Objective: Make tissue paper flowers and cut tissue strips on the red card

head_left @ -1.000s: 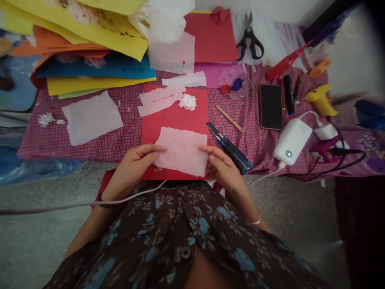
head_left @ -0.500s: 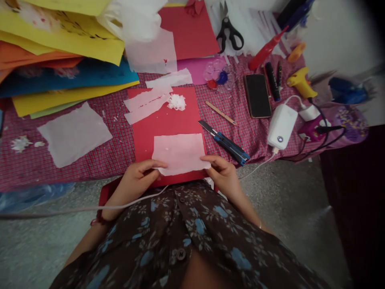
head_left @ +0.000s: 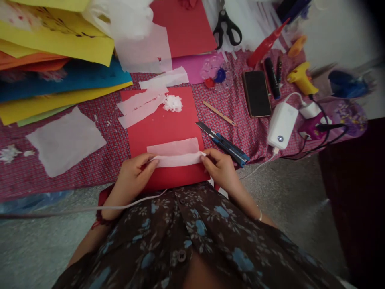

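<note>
A thin white paper sheet [head_left: 176, 158] lies on the red card [head_left: 162, 128], its near edge folded up and over toward the far side. My left hand [head_left: 134, 174] pinches the left end of the fold between thumb and fingers. At the opposite end, my right hand [head_left: 219, 166] pinches the fold's right corner. Beyond the folded sheet, torn white paper strips [head_left: 141, 104] and a small heap of white paper shreds [head_left: 173, 103] rest on the same card. A blue utility knife [head_left: 224, 142] with its blade out lies just right of the card.
Another white sheet [head_left: 66, 140] lies left on the checked cloth [head_left: 111, 160]. To the right are a pencil [head_left: 219, 113], phone [head_left: 257, 94], white power bank [head_left: 282, 124] and yellow glue gun [head_left: 302, 79]. Black scissors [head_left: 227, 30] lie behind, coloured sheets [head_left: 60, 86] at back left.
The paper sheet lay flat before; its near edge is now folded over away from me. Both hands have moved with the edge and pinch its ends. The view has shifted slightly.
</note>
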